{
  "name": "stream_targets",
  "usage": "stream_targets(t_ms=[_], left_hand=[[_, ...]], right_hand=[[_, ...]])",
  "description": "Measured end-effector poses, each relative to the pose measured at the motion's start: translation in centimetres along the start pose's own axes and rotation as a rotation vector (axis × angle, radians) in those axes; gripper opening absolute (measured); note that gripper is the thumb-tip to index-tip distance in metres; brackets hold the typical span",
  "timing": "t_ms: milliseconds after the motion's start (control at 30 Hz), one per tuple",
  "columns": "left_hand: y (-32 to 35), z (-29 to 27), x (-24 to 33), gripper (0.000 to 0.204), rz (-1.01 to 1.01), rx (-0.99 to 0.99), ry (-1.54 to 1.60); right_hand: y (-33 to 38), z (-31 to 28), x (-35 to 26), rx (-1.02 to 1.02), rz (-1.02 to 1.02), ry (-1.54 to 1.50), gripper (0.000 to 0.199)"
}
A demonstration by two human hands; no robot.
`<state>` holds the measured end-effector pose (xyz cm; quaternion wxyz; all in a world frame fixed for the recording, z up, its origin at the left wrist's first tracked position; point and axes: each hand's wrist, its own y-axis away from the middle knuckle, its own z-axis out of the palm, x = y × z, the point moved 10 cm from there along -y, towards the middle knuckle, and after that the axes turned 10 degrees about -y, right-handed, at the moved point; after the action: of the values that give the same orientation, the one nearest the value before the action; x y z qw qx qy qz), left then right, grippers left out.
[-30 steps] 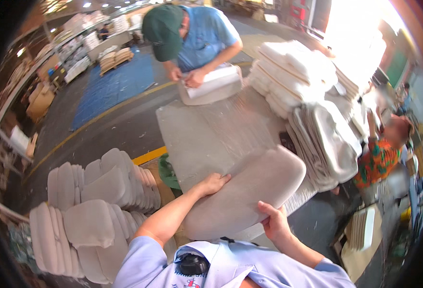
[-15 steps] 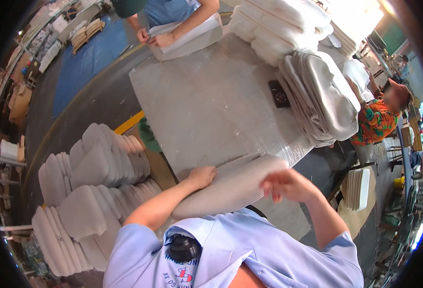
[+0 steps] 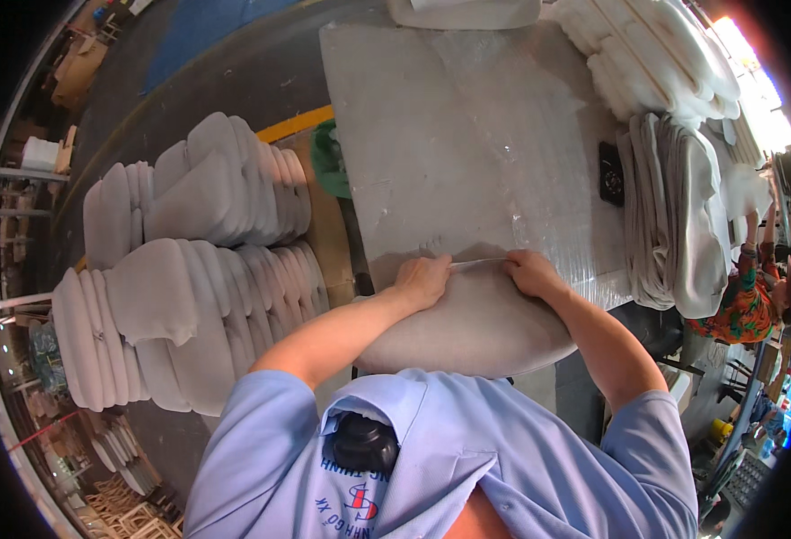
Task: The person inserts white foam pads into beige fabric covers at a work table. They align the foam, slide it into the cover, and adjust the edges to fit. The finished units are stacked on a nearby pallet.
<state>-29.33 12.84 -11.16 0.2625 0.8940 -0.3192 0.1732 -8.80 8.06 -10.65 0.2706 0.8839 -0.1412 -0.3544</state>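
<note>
A light grey fabric-covered cushion (image 3: 472, 328) lies at the near edge of the table, against my body. My left hand (image 3: 424, 280) is closed on the cushion's far edge, left of its middle. A short way to the right, my right hand (image 3: 532, 272) pinches the same edge, fingers curled over the fabric. Between the hands the edge runs as a raised seam line; its finer details are too small to make out.
The worktable (image 3: 467, 135) has a plastic-covered top. Folded grey covers (image 3: 674, 211) and white padding (image 3: 651, 54) are piled at its right, beside a dark phone-like object (image 3: 611, 173). Stacked grey cushions (image 3: 225, 193) stand on the left. A person in a bright patterned shirt (image 3: 744, 301) is at far right.
My right hand has come from above the cushion's right side to its far edge, near my left hand. The cushion has turned squarer to me. My view has shifted.
</note>
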Motion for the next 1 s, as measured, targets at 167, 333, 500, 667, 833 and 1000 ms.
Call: stream_targets(t_ms=[167,333,500,667,833,1000], left_hand=[[-0.4,0.7,0.1,0.028,-0.033,-0.066,-0.046],[-0.5,1.7,-0.7,0.026,-0.033,0.020,-0.035],[-1.1,1.0,-0.9,0.026,-0.043,0.014,-0.060],[-0.7,-0.7,-0.3,0.033,-0.022,-0.094,0.017],[2.3,-1.5,-3.3,0.034,0.027,-0.177,-0.051],[2.4,-1.2,-4.2,0.032,-0.058,-0.031,-0.136]], right_hand=[[0.2,-0.1,1.4,0.126,0.041,-0.170,0.028],[-0.2,1.0,2.3,0.175,0.034,-0.180,0.028],[-1.4,0.5,2.0,0.187,-0.003,-0.186,0.028],[-1.5,0.0,1.1,-0.039,-0.124,-0.159,0.025],[-0.2,-0.9,1.9,-0.082,-0.256,0.045,0.022],[0.5,-1.5,2.0,0.108,-0.308,-0.169,0.023]])
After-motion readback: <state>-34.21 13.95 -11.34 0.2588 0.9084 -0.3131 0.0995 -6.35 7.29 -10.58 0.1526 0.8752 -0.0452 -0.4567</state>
